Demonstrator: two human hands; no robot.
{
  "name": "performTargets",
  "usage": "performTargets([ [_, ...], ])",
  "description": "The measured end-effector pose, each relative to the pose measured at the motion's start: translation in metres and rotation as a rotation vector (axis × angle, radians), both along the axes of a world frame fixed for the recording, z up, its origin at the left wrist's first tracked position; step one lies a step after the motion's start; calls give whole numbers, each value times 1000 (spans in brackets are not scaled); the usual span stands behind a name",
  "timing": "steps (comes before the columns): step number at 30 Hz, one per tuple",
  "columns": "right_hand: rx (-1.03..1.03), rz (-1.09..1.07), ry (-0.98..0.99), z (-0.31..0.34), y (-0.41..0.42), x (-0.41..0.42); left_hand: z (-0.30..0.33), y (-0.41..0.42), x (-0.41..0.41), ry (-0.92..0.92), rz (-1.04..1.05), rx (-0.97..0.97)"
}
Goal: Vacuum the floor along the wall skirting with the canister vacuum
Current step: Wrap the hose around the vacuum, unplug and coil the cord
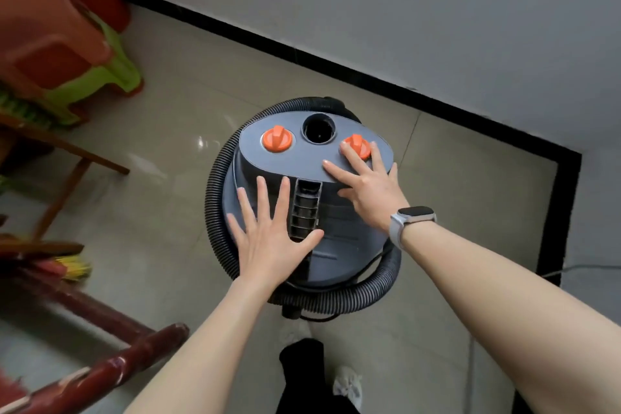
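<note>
A grey canister vacuum [339, 232] stands on the tiled floor near the black wall skirting [336, 65]. Its top carries two orange knobs, a left knob [277, 139] and a right knob [358, 146], with a round black port [318, 128] between them. A black ribbed hose [215, 198] coils around the body. My left hand [272, 228] lies flat on the lid with fingers spread, beside the carry handle [305, 208]. My right hand [366, 181] rests flat on the lid, fingertips touching the right orange knob. A watch sits on my right wrist.
Stacked red and green plastic stools [77, 54] stand at the upper left. Wooden furniture legs [74, 158] and a dark red rail [111, 363] crowd the left side. A yellow broom head [75, 267] lies there. My feet [347, 386] are below the vacuum. The skirting turns a corner at right.
</note>
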State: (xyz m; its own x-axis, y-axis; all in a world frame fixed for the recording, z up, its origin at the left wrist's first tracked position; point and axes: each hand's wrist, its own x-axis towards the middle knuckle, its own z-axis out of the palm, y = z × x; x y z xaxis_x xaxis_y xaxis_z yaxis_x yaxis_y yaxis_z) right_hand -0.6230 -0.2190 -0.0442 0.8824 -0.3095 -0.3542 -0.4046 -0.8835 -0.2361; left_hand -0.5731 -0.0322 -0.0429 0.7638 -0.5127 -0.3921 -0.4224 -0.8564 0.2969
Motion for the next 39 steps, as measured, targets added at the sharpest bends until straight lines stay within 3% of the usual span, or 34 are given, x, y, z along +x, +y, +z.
performTargets([
  [3,59,45,5,1,-28,39,1,-24,44,-57,-93,35],
  [8,44,135,10,3,-63,99,0,-46,121,-31,-54,74],
  [25,120,552,40,10,-130,332,4,-102,259,-78,356,98],
  [39,161,755,127,14,-109,474,-1,-93,342,9,634,24],
])
